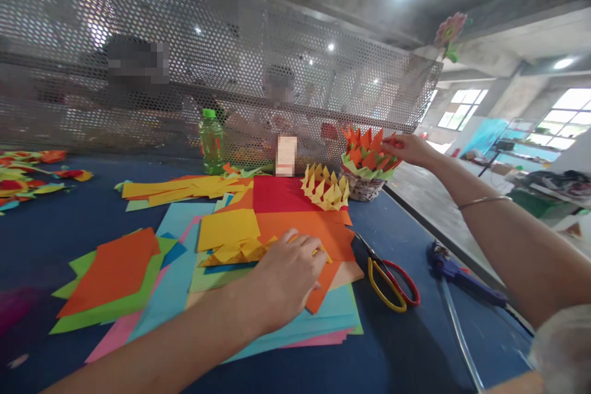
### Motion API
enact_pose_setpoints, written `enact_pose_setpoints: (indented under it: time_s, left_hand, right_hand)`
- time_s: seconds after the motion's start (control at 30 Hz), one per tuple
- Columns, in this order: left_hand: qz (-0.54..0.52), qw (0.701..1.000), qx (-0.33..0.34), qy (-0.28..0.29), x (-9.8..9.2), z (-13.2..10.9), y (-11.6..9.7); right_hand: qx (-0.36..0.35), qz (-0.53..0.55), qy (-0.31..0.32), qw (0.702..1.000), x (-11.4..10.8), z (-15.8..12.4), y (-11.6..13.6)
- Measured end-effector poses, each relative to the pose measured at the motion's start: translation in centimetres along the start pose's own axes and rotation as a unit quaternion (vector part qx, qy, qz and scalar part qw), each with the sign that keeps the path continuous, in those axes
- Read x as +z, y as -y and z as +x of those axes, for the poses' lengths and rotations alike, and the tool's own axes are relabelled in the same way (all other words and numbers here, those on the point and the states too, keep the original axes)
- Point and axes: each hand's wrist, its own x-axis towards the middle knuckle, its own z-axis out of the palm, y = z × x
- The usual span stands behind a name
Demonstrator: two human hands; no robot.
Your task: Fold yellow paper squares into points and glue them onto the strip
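My left hand (295, 277) is closed, its fingers curled on a zigzag-folded yellow paper strip (240, 251) that lies over stacked coloured sheets. Part of that strip is hidden under the hand. At the far right of the table, my right hand (409, 149) pinches the edge of an orange pointed folded-paper ring (364, 151). This ring sits on top of a small woven basket (364, 186), with green paper points around the rim. Just left of the basket stands a yellow pointed paper ring (327, 188), resting partly on a red sheet (277, 194).
Scissors (388, 283) with red and yellow handles lie right of the papers, and a blue glue gun (466, 277) lies further right. A green bottle (212, 144) stands by the perforated metal screen (221, 43). Orange and green sheets (113, 265) lie at left. People are behind the screen.
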Motion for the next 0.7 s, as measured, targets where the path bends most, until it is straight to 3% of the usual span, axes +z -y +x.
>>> enact_pose_setpoints:
  time_s: [0.07,0.23,0.4,0.53,0.63,0.7]
  left_hand:
    - [0.002,1.0,0.003,0.0,0.0,0.0,-0.1]
    - [0.002,1.0,0.009,0.001,-0.3,-0.1,-0.2]
    - [-0.001,1.0,0.013,-0.007,-1.0,-0.1,-0.3]
    - [-0.003,1.0,0.013,-0.012,-1.9,-0.2,0.0]
    - [-0.001,1.0,0.008,-0.012,-3.0,-0.3,0.4]
    - [0.005,1.0,-0.001,-0.018,-3.9,-0.4,0.9]
  right_hand:
    - [0.002,0.011,0.021,1.0,-0.4,-0.1,0.2]
    - [0.024,0.011,-0.01,1.0,-2.0,-1.0,0.4]
    - [0.003,0.033,-0.023,0.999,-4.8,-5.6,2.4]
    - [-0.027,0.07,-0.03,0.997,-7.7,-14.2,6.1]
    - [-0.046,0.116,-0.025,0.992,-8.8,-23.8,9.5]
    - [-0.052,0.149,-0.03,0.987,-8.4,-30.6,11.9]
